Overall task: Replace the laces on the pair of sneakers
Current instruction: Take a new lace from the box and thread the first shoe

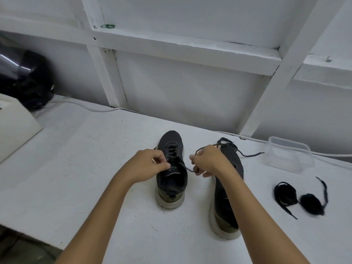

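Note:
Two dark sneakers with pale soles stand side by side on the white table, heels toward me. The left sneaker carries a dark lace threaded through its eyelets. My left hand pinches one end of that lace at the shoe's left side. My right hand grips the other end, which stretches from the tongue to its fingers. The right sneaker lies partly under my right forearm, with a loose lace spilling over its toe. Two bundled black laces lie on the table at the right.
A clear plastic container stands at the back right. White cables run along the wall. A black helmet and a white box sit at the far left. The table's front edge drops off at lower left.

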Motion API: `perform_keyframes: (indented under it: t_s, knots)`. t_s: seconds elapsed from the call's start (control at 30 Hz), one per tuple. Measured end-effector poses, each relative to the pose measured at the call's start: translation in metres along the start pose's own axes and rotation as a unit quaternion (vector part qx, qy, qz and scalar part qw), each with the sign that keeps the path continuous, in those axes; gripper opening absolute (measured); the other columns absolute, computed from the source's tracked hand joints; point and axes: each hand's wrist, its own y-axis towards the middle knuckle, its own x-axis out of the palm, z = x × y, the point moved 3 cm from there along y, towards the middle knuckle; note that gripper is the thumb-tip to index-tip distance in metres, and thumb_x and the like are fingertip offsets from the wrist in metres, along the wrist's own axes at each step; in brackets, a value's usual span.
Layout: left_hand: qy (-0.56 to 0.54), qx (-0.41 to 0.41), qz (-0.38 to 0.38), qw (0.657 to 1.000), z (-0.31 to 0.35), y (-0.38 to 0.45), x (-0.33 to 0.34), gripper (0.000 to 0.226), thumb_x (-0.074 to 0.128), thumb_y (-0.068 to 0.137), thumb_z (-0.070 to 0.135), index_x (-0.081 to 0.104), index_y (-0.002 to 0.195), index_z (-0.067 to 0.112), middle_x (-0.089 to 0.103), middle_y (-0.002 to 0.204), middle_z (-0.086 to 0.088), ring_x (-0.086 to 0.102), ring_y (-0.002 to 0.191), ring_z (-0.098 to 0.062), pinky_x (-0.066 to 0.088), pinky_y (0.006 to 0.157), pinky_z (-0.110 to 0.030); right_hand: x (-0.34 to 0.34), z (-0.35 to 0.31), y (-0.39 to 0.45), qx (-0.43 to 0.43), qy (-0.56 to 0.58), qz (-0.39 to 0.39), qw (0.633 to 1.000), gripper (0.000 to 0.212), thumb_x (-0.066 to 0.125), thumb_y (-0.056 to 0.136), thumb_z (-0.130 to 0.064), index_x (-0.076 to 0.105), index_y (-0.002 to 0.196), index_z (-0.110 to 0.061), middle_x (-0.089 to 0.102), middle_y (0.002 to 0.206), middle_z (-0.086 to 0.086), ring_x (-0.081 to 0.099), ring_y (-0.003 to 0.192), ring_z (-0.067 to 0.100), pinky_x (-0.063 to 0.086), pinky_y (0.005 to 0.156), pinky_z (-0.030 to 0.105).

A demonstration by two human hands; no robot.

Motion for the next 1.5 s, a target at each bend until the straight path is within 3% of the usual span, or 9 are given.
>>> perform_keyframes:
  t_s: [0.07,0.17,0.27,0.43,0.73,1.03,1.27,1.37,1.5]
  knots:
    - [-0.029,-0.010,-0.016,0.999,-0.004,0.000,-0.002,0.021,0.070,0.090,0.041,0.068,0.076,0.026,0.065,0.075,0.022,0.055,0.065,0.004,0.041,0.066,-0.023,0.003,0.003,0.002,0.007,-0.159,-0.002,0.987,0.045,0.060,0.097,-0.047,0.070,0.075,-0.009,0.073,0.066,0.000,0.071,0.066,0.019,0.060,0.066,0.031]
    - [-0.083,-0.046,-0.009,0.995,-0.013,0.004,-0.002,0.033,0.062,0.094,0.049,0.071,0.075,0.024,0.071,0.078,0.016,0.063,0.067,0.000,0.048,0.070,-0.026,0.002,-0.001,0.005,-0.019,-0.280,0.064,0.958,0.044,0.067,0.089,-0.057,0.064,0.090,-0.014,0.067,0.091,0.001,0.064,0.086,0.023,0.047,0.066,0.030]
    - [-0.094,-0.063,0.060,0.992,-0.023,0.015,0.001,0.027,0.059,0.096,0.045,0.069,0.082,0.025,0.072,0.079,0.012,0.068,0.075,-0.001,0.051,0.074,-0.029,0.005,-0.012,0.009,-0.120,-0.153,0.083,0.977,0.026,0.065,0.097,-0.038,0.069,0.112,-0.018,0.069,0.113,-0.001,0.063,0.105,0.021,0.049,0.083,0.031]
    - [-0.077,-0.011,0.159,0.984,-0.019,0.040,0.008,0.012,0.064,0.095,0.025,0.075,0.098,0.023,0.072,0.092,0.012,0.065,0.090,-0.007,0.041,0.072,-0.010,0.012,-0.034,0.022,-0.197,-0.052,0.108,0.973,0.016,0.062,0.099,-0.022,0.076,0.104,-0.018,0.075,0.101,0.000,0.066,0.097,0.017,0.042,0.079,0.022]
    - [-0.021,-0.008,0.156,0.988,-0.018,0.064,0.021,0.016,0.064,0.095,0.028,0.077,0.102,0.024,0.075,0.101,0.007,0.065,0.096,-0.012,0.050,0.087,-0.027,0.018,-0.048,0.045,-0.203,-0.141,0.081,0.966,0.019,0.065,0.096,-0.022,0.077,0.111,-0.020,0.074,0.107,0.002,0.065,0.102,0.021,0.050,0.088,0.027]
    - [-0.010,-0.028,0.170,0.985,-0.012,0.073,0.019,0.017,0.078,0.085,0.027,0.079,0.101,0.024,0.076,0.096,0.005,0.068,0.090,-0.012,0.052,0.081,-0.025,0.026,-0.050,0.051,-0.210,-0.212,0.077,0.951,0.015,0.056,0.099,-0.017,0.068,0.107,-0.016,0.070,0.112,0.006,0.061,0.104,0.027,0.044,0.081,0.030]
    - [0.038,-0.027,0.149,0.988,-0.009,0.071,0.022,0.008,0.062,0.095,0.023,0.069,0.098,0.020,0.068,0.090,0.004,0.064,0.089,-0.018,0.050,0.079,-0.028,0.027,-0.042,0.050,-0.196,-0.154,0.068,0.966,0.015,0.048,0.102,-0.015,0.061,0.107,-0.010,0.066,0.110,0.008,0.060,0.101,0.026,0.042,0.078,0.030]
    - [-0.020,-0.033,0.126,0.991,-0.015,0.071,0.022,0.006,0.058,0.097,0.023,0.064,0.095,0.022,0.065,0.090,0.007,0.062,0.090,-0.014,0.048,0.079,-0.027,0.025,-0.035,0.049,-0.172,-0.094,0.060,0.979,0.014,0.046,0.103,-0.017,0.058,0.103,-0.012,0.067,0.105,0.008,0.064,0.097,0.026,0.052,0.082,0.036]
    - [-0.063,-0.038,0.125,0.989,-0.018,0.069,0.022,0.007,0.059,0.096,0.022,0.066,0.094,0.021,0.066,0.091,0.008,0.060,0.085,-0.007,0.042,0.068,-0.017,0.025,-0.033,0.048,-0.165,-0.072,0.065,0.982,0.013,0.047,0.103,-0.019,0.059,0.103,-0.014,0.067,0.104,0.006,0.066,0.095,0.026,0.054,0.083,0.036]
